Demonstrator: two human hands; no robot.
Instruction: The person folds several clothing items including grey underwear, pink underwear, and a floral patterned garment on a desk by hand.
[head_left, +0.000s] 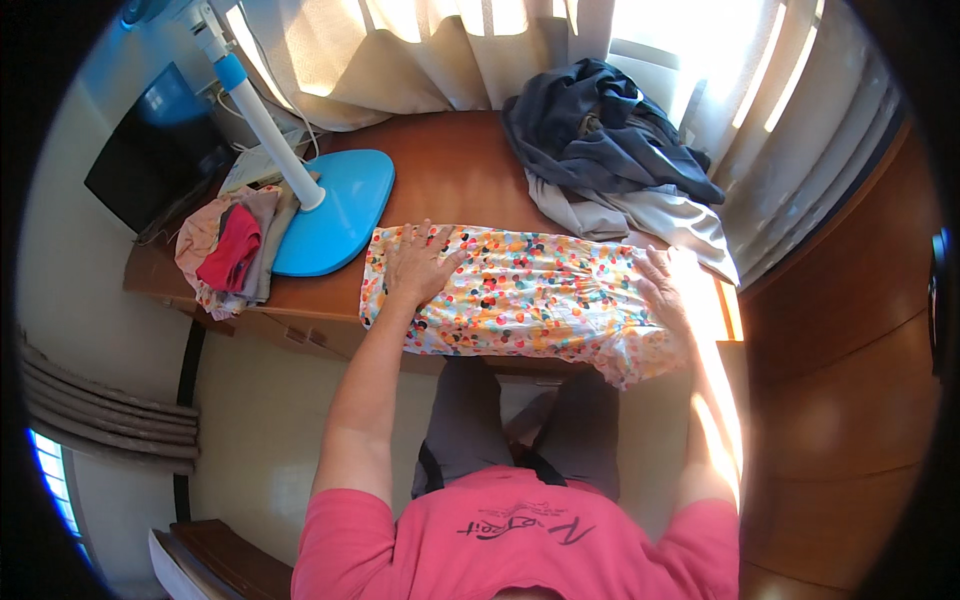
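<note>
A garment with a multicoloured dot print (517, 292) lies folded into a long strip along the front of the wooden desk (442, 165). Gathered stitching crosses it toward the right, and its near edge hangs over the desk's front, with a loose part drooping at the right. My left hand (420, 262) rests flat on the left end, fingers spread. On the right end lies my right hand (667, 289), palm down, partly washed out by sunlight. Neither hand grips the cloth.
A fan stand with a blue base (345, 210) stands left of the garment. Beside it are folded clothes (229, 247) and a dark monitor (165, 142). Dark and pale clothes (607, 142) lie heaped at the back right, near the curtains (435, 67).
</note>
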